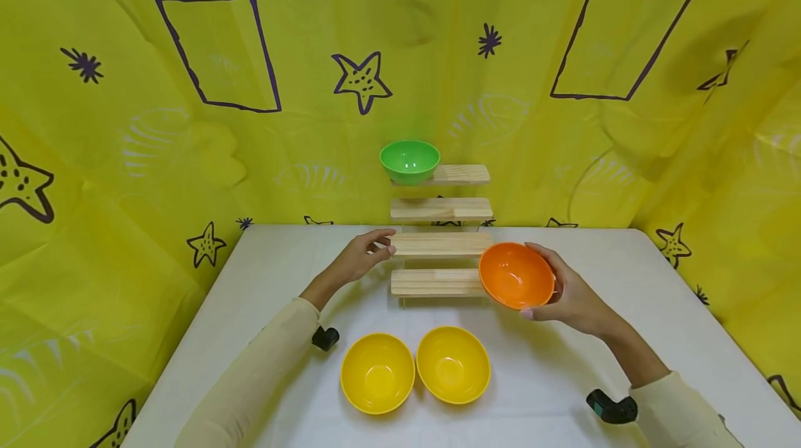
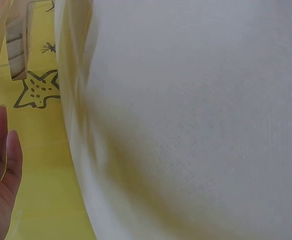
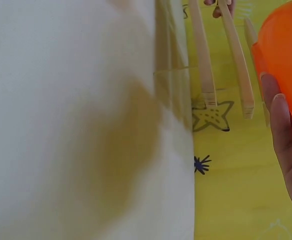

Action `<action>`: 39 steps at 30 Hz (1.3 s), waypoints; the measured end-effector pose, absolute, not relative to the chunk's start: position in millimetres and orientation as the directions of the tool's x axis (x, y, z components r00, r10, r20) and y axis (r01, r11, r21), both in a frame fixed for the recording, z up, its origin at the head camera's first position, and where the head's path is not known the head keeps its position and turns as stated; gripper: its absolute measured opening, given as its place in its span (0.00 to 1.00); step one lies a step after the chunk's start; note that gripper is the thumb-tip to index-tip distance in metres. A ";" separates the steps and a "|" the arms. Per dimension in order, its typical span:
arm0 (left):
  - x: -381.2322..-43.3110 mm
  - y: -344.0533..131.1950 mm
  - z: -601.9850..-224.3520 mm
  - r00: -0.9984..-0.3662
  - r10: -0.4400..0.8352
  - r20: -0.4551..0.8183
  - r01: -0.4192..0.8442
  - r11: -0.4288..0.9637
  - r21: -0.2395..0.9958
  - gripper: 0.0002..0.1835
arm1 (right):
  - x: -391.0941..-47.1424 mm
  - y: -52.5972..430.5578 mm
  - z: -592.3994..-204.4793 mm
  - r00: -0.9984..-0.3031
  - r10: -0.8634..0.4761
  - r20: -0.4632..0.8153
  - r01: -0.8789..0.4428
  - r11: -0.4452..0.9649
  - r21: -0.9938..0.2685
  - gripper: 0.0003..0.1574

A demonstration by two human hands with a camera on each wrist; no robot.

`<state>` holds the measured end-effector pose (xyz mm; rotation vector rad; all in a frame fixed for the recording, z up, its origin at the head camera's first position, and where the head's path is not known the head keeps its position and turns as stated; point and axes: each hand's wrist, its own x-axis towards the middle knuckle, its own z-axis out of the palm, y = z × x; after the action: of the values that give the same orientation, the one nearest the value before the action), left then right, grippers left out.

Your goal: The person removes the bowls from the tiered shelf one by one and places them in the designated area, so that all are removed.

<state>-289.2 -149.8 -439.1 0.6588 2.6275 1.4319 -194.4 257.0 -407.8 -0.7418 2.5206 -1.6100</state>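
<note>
A wooden stepped rack (image 1: 441, 245) with several narrow boards stands at the table's far side. My left hand (image 1: 361, 257) pinches the left end of its second board from the bottom, thumb in front and fingers behind. In my right hand (image 1: 572, 295) is an orange bowl (image 1: 516, 275), held by its right side between thumb and fingers. Its opening tilts toward the head camera, and it overlaps the right ends of the lower boards. On the top board, at the left, sits a green bowl (image 1: 409, 160).
Two yellow bowls, a left one (image 1: 378, 373) and a right one (image 1: 453, 364), stand side by side in front of the rack on the white table (image 1: 544, 399). A yellow patterned curtain (image 1: 438, 37) hangs behind and along both sides.
</note>
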 end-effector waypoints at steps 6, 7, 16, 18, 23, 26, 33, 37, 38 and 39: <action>-289.1 -149.7 -439.5 -0.908 0.398 0.127 0.324 0.477 0.817 0.27 | -191.4 258.4 -409.3 -0.881 -0.432 0.194 -0.358 0.337 -0.871 0.62; -289.3 -149.7 -439.7 -0.908 0.399 0.127 0.324 0.477 0.817 0.27 | -190.6 258.8 -409.8 -0.882 -0.430 0.191 -0.354 0.338 -0.872 0.62; -289.6 -150.1 -438.9 -0.905 0.403 0.136 0.335 0.479 0.811 0.27 | -181.3 263.3 -416.4 -0.886 -0.431 0.170 -0.334 0.342 -0.878 0.63; -289.7 -150.3 -439.2 -0.905 0.403 0.136 0.336 0.482 0.809 0.26 | -179.4 264.4 -417.4 -0.888 -0.428 0.169 -0.333 0.346 -0.877 0.64; -289.9 -150.1 -439.8 -0.902 0.409 0.137 0.340 0.480 0.808 0.26 | -175.7 267.4 -421.1 -0.884 -0.438 0.161 -0.327 0.334 -0.884 0.64; -289.5 -149.7 -439.1 -0.902 0.410 0.134 0.338 0.480 0.810 0.27 | -173.9 268.7 -424.0 -0.883 -0.444 0.155 -0.320 0.324 -0.890 0.64; -289.6 -149.7 -439.1 -0.905 0.407 0.125 0.327 0.476 0.816 0.27 | -170.2 270.5 -429.3 -0.883 -0.447 0.141 -0.307 0.324 -0.895 0.64; -289.2 -149.2 -438.4 -0.906 0.406 0.121 0.325 0.484 0.813 0.27 | -168.5 270.4 -431.5 -0.888 -0.441 0.130 -0.302 0.348 -0.887 0.64; -289.1 -149.1 -438.2 -0.906 0.405 0.121 0.326 0.486 0.811 0.27 | -168.1 270.3 -431.8 -0.889 -0.439 0.127 -0.300 0.353 -0.886 0.64; -289.0 -149.1 -438.1 -0.906 0.406 0.122 0.327 0.487 0.810 0.27 | -167.8 270.2 -432.1 -0.890 -0.438 0.124 -0.299 0.358 -0.884 0.64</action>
<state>-289.0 -149.1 -438.1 0.6504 2.6341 1.4060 -167.8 270.2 -432.1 -0.6768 2.4763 -1.5685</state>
